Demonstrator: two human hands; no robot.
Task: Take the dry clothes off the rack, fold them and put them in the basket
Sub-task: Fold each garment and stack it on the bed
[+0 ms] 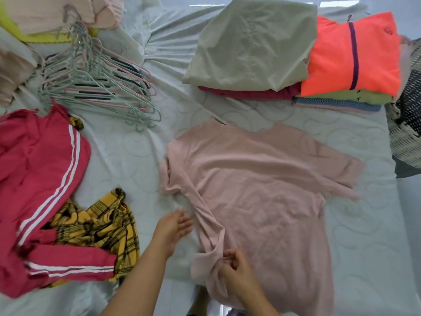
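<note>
A pale pink T-shirt [262, 190] lies spread out on the bed [141, 156] in front of me, its left side rumpled into a fold. My right hand [234, 270] pinches the shirt's fabric near its lower left edge. Just left of the shirt, my left hand [173, 226] hovers over the sheet with its fingers loosely extended and nothing in it. The white woven basket [405, 137] stands at the bed's right edge, partly cut off by the frame.
Two stacks of folded clothes sit at the back: a beige-topped one [250, 46] and an orange-topped one [350, 58]. A pile of plastic hangers [95, 80] lies at back left. A red striped garment [38, 179] and yellow plaid cloth [100, 226] lie unfolded at left.
</note>
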